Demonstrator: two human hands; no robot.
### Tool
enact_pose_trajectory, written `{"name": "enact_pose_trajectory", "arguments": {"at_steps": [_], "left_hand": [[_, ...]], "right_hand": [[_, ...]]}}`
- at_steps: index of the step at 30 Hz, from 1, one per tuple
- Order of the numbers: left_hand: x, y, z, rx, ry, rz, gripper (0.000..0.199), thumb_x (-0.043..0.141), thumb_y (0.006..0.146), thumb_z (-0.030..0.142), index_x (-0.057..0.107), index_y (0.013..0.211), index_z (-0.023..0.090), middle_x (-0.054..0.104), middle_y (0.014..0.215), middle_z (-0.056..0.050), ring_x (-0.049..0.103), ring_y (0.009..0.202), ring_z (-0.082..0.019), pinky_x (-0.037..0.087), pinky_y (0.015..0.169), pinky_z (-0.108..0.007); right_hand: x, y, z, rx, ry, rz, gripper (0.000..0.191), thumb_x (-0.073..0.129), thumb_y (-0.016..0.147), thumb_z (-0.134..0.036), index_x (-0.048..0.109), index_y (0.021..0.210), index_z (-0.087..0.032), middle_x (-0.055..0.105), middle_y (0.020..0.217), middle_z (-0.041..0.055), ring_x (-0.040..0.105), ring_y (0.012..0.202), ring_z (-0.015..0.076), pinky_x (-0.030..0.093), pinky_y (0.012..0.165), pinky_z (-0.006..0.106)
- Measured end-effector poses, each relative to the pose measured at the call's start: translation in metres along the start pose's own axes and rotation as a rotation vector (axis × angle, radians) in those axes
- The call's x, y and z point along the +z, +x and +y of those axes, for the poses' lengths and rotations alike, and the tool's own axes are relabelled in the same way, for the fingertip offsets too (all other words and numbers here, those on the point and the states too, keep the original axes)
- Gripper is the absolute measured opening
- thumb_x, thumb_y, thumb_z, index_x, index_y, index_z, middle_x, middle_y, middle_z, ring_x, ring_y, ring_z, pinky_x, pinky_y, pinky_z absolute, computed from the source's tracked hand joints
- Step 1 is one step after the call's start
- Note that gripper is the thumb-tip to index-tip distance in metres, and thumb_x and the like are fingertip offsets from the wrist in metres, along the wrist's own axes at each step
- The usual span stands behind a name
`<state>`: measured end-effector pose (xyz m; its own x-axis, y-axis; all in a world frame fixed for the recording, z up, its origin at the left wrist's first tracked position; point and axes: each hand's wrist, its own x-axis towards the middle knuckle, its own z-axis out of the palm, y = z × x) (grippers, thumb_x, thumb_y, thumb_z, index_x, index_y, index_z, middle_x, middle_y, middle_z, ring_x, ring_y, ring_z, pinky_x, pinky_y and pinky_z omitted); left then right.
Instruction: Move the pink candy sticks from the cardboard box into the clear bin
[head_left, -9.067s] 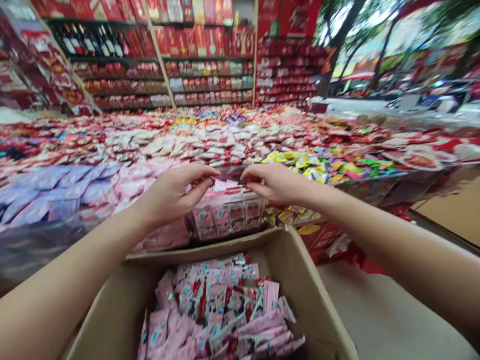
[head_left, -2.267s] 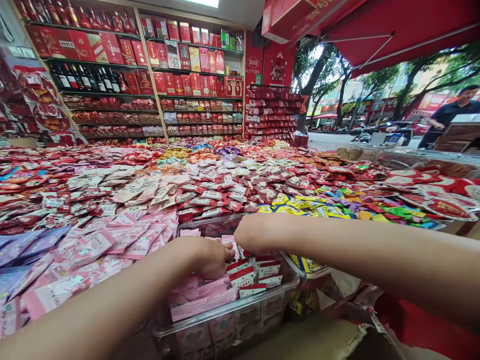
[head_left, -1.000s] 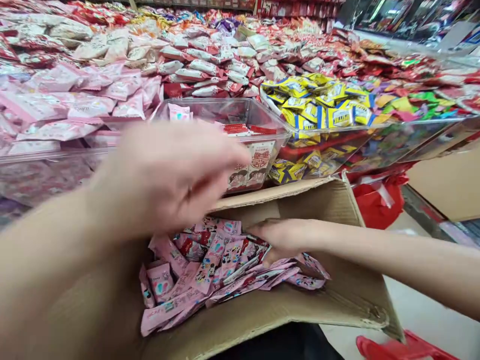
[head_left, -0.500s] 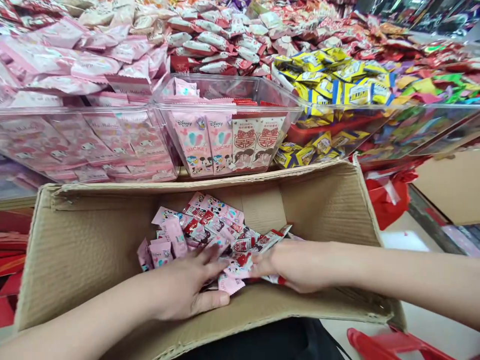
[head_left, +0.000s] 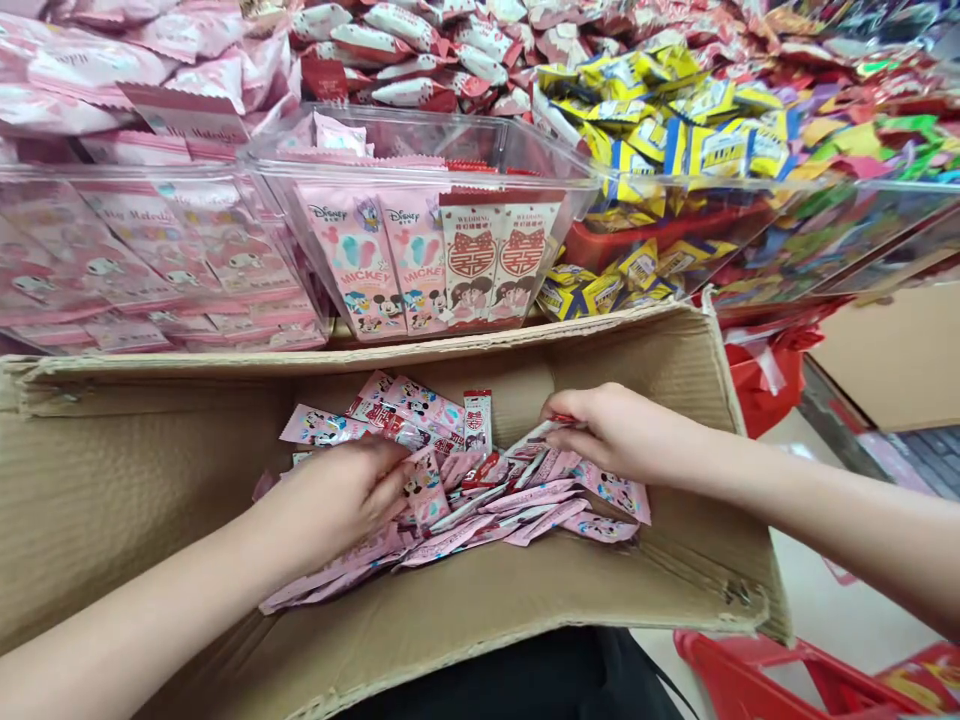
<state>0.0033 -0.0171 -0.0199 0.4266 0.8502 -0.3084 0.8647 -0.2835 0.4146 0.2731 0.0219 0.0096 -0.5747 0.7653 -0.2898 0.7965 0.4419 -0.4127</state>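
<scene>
Both of my hands are inside an open cardboard box [head_left: 225,370] that holds a heap of small pink and white candy packets [head_left: 480,525]. My left hand [head_left: 352,485] is closed, thumb against fingers, on a pink cartoon-printed candy packet [head_left: 425,488] at the left of the heap. On the heap's right side, my right hand [head_left: 604,430] pinches the end of a white and red candy packet [head_left: 534,440]. One white packet with a red emblem [head_left: 477,422] leans upright near the box's far wall. My left hand hides part of the heap.
Beyond the box stands a clear plastic bin [head_left: 420,180] with upright packets. Bins of pink packets [head_left: 165,250] and yellow-blue candies [head_left: 637,250] flank it. A red bag [head_left: 765,375] hangs at the right, and a red plastic basket [head_left: 795,670] is at lower right.
My right hand has risen from the heap and now pinches a packet. My left hand has closed and shifted left. The packets have been stirred and spread toward the front and right.
</scene>
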Motion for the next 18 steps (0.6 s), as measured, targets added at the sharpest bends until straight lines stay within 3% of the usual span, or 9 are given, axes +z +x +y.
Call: {"name": "enact_pose_trajectory", "arguments": {"at_steps": [3,5,7,10,14,18], "left_hand": [[-0.013,0.004,0.016,0.057,-0.146,0.129,0.039,0.039,0.084,0.039,0.051,0.115,0.019,0.057,0.118,-0.008,0.050,0.107,-0.023,0.035,0.093,-0.035],[-0.017,0.004,0.031,0.039,-0.410,0.091,0.050,0.050,0.079,0.041,0.042,0.124,0.021,0.050,0.126,-0.006,0.046,0.112,-0.022,0.034,0.096,-0.033],[-0.017,0.004,0.044,0.021,-0.720,-0.035,0.048,0.057,0.075,0.038,0.046,0.119,0.021,0.056,0.118,-0.004,0.052,0.104,-0.020,0.041,0.089,-0.030],[-0.016,0.002,0.051,-0.062,-1.068,-0.202,0.023,0.056,0.077,0.032,0.058,0.094,0.017,0.065,0.088,-0.002,0.060,0.079,-0.016,0.046,0.068,-0.025],[-0.024,-0.002,0.046,-0.229,-1.224,-0.157,0.020,0.059,0.074,0.035,0.057,0.082,0.017,0.061,0.067,0.001,0.056,0.058,-0.011,0.042,0.054,-0.021],[-0.042,-0.008,0.048,-0.137,-0.819,0.010,0.017,0.059,0.073,0.035,0.060,0.069,0.019,0.056,0.057,0.003,0.050,0.055,-0.011,0.040,0.052,-0.021]], "right_hand": [[-0.004,0.000,-0.010,0.041,0.297,0.021,0.018,0.050,0.079,-0.030,0.055,0.075,-0.013,0.059,0.062,0.0022,0.055,0.056,0.0121,0.038,0.051,0.022],[-0.007,0.001,-0.018,0.042,0.652,-0.059,0.023,0.050,0.080,-0.034,0.054,0.080,-0.012,0.061,0.067,0.0023,0.057,0.059,0.0111,0.041,0.052,0.020],[-0.010,0.003,-0.026,0.038,0.972,-0.141,0.026,0.048,0.081,-0.037,0.055,0.085,-0.011,0.062,0.075,0.0036,0.059,0.062,0.0102,0.045,0.056,0.020],[-0.009,0.004,-0.033,0.048,1.240,-0.158,0.028,0.049,0.081,-0.037,0.056,0.083,-0.010,0.062,0.075,0.0036,0.059,0.059,0.0080,0.047,0.058,0.020],[-0.003,0.000,-0.033,0.063,1.253,-0.073,0.030,0.050,0.080,-0.039,0.058,0.080,-0.010,0.060,0.067,0.0018,0.056,0.056,0.0078,0.045,0.055,0.020],[-0.012,-0.007,-0.037,-0.011,0.893,0.128,0.022,0.058,0.075,-0.032,0.061,0.085,-0.013,0.061,0.072,0.0019,0.054,0.063,0.0090,0.043,0.057,0.019]]}}
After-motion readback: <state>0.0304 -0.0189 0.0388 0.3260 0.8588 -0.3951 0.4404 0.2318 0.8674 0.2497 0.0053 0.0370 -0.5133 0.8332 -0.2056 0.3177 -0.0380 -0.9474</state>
